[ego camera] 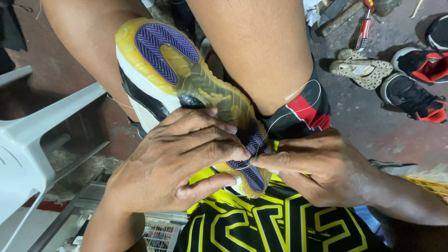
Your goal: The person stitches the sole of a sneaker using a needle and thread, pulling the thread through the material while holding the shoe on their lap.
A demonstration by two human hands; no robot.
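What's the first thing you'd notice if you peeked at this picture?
Right in the middle, a sneaker lies sole-up between the person's knees, its see-through yellow bottom with purple zigzag patches facing the camera. The left hand grips its toe end while the right hand pinches a thin white thread at the sole's edge. Off to the upper right, more shoes and a red-handled tool lie on the floor.

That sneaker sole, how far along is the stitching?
Done: I can't make out any finished stitches along the yellowed sole. In hand: the left hand clamps the sneaker's toe end while the right hand pinches the white thread at the sole edge. Left: the heel end's edge shows no thread.
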